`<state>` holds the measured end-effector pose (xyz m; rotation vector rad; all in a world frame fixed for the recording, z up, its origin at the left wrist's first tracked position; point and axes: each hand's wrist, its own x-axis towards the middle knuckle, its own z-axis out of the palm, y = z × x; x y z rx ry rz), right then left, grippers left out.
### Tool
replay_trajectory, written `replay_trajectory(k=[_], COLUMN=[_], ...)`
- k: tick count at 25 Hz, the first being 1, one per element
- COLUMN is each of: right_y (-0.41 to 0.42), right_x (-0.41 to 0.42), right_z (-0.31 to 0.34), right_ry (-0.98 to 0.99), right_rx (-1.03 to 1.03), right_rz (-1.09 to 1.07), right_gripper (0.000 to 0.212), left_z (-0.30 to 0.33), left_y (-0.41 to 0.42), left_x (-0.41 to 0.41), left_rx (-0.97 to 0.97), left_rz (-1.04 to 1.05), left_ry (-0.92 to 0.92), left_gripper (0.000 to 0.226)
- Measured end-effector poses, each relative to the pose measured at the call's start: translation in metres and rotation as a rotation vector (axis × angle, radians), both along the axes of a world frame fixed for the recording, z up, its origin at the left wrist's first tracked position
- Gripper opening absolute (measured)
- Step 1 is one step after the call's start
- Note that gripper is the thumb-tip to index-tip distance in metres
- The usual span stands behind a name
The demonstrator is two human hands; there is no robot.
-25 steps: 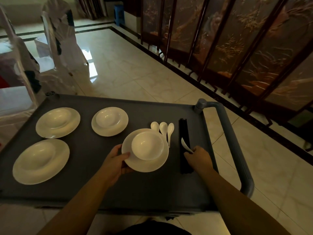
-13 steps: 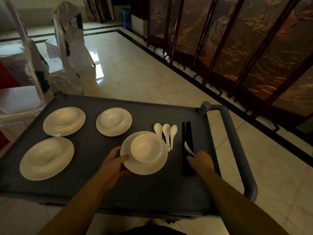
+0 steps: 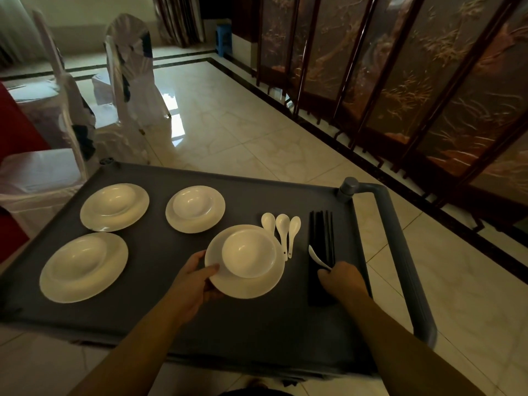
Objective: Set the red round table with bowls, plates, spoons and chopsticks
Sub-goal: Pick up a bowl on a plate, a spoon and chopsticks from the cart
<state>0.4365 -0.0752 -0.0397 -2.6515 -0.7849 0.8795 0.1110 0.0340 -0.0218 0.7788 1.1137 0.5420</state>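
Left hand (image 3: 194, 284): thumb over the rim of a white plate (image 3: 251, 284), fingers (image 3: 211, 294) curled beneath, apparently to carry plate and bowl (image 3: 248, 252) together.
Right hand (image 3: 341, 278): fingers wrapped around a white spoon (image 3: 317, 259) and black chopsticks (image 3: 323, 238), seemingly gathering one setting.
Tableware: glossy white, still on the grey cart (image 3: 257, 332).
Red table (image 3: 14, 130): visible far left, beside draped chairs (image 3: 125, 81).
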Motion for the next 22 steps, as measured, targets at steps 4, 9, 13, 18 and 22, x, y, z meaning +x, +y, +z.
replay_trajectory(k=[4, 9, 13, 18, 22], right_y=[0.003, 0.018, 0.038, 0.068, 0.089], right_x=[-0.007, -0.024, -0.050, -0.106, -0.170], right_z=[0.007, 0.030, 0.057, 0.079, 0.082], right_ry=[-0.008, 0.007, 0.204, 0.328, 0.433], right_rx=[0.072, 0.302, 0.430, 0.445, 0.436], right_rz=[0.028, 0.131, 0.267, 0.523, 0.706], right_gripper=[0.024, 0.023, 0.018, 0.013, 0.018], left_z=[0.000, 0.007, 0.014, 0.024, 0.027], left_y=[-0.004, -0.013, -0.025, -0.059, -0.100], left_x=[0.003, -0.004, -0.021, -0.063, -0.115], left_rx=[0.002, -0.003, 0.008, 0.038, 0.078], left_rz=[0.029, 0.119, 0.238, 0.470, 0.680], left_ry=[-0.002, -0.029, -0.042, -0.056, -0.052], left_gripper=[0.041, 0.036, 0.038, 0.033, 0.031])
